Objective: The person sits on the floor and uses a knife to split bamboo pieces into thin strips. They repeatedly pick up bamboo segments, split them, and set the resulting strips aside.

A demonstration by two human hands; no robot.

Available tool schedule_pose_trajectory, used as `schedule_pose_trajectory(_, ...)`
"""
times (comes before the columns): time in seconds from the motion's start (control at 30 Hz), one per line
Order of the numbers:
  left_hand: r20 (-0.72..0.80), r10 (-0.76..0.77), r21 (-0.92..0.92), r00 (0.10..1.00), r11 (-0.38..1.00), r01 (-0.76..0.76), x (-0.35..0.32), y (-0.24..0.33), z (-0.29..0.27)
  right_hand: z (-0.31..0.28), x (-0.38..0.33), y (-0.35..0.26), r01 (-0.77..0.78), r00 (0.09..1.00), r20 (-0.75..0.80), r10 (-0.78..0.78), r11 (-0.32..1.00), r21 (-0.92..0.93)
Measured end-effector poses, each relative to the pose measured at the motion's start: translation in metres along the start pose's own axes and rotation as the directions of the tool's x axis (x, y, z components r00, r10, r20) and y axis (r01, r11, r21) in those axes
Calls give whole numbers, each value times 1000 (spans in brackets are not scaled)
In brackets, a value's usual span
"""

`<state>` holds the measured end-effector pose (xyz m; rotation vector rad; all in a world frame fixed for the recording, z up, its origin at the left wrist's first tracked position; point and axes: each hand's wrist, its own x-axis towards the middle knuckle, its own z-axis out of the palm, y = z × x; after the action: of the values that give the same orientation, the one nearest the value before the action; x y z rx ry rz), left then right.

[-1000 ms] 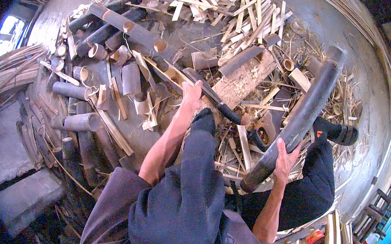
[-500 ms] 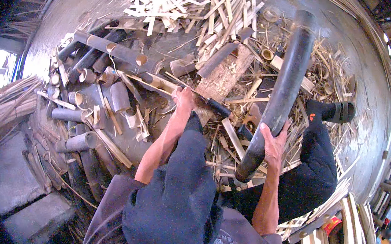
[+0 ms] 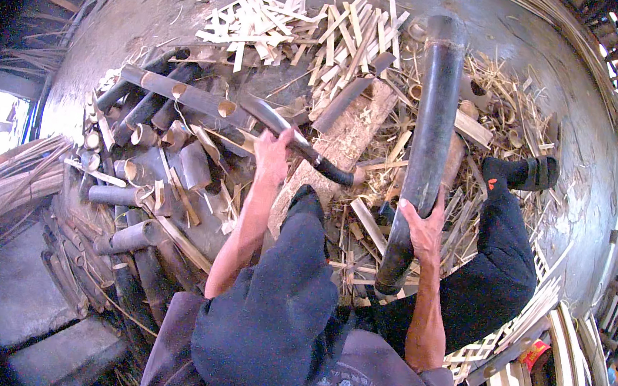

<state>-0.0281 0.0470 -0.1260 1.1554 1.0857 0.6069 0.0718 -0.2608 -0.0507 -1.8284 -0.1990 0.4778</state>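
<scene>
My left hand [image 3: 274, 152] is closed on a machete [image 3: 264, 114], gripping it at the blade near its black-wrapped handle [image 3: 330, 169]. The blade points to the far left, above a wooden plank [image 3: 336, 143] strewn with shavings. In my right hand [image 3: 422, 226] is the near part of a long, thick, dark bamboo pole [image 3: 436, 108], fingers wrapped around its side. The pole stretches away from me, its near end beside my right leg.
Cut bamboo tubes [image 3: 126, 194] lie heaped at left. Pale split strips [image 3: 254, 28] are piled at the far side, with shavings and scraps [image 3: 514, 108] at right. My right foot [image 3: 523, 173] stands beyond the pole. A latticed bamboo piece [image 3: 483, 351] sits near right.
The machete has come up and its blade now shows clearly in my left hand. The bamboo pole's far end has swung left, so the pole stands straighter in view.
</scene>
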Motion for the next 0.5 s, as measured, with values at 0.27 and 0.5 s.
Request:
schedule_pose_trajectory(0.27,207,489,24,847,863,-505,-9,79,2,2,-12,-73,87,993,65,-94,991,102)
schedule_pose_trajectory(0.5,292,656,234,696,657,-717,9,53,5,-51,-41,-162,359,932,101,-347,855,-374)
